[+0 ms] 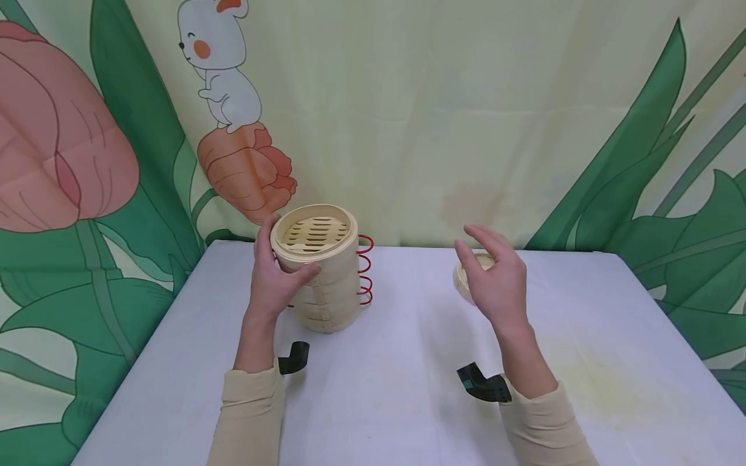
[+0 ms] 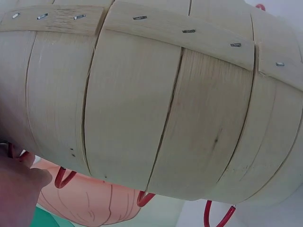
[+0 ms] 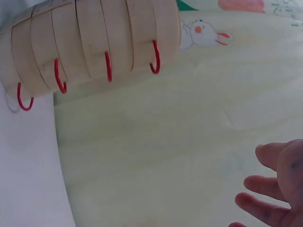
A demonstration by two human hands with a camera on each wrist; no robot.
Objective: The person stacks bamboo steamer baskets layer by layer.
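Stack of bamboo steamer baskets (image 1: pixel 323 278) standing upright near the far edge of the table (image 1: pixel 408 388), left of centre, no lid on top. Slatted floor of the topmost basket visible from the head view. Red wire handles (image 1: pixel 365 278) projecting from the right side of the stack, one per tier.

Left hand (image 1: pixel 274 281) wrapped around the left wall of the stack at the upper tiers, thumb across the front, fingers behind; firm hold. Left wrist view filled by the stapled bamboo bands, confirming close contact.

Right hand (image 1: pixel 495 278) raised above the table, well apart from the stack, fingers spread and relaxed, holding nothing. Bamboo lid (image 1: pixel 469 278) lying just behind it toward the far edge, largely hidden; contact cannot be told.

Handling judgement: thin bent bamboo, likely light, stiff but brittle at the stapled seams; dry surface, good friction. Tiers only nested, so liable to separate or tip if lifted from the top tier alone. Best taken low on the wall with both hands, or by the bottom tier; wire handles suited to single baskets only.
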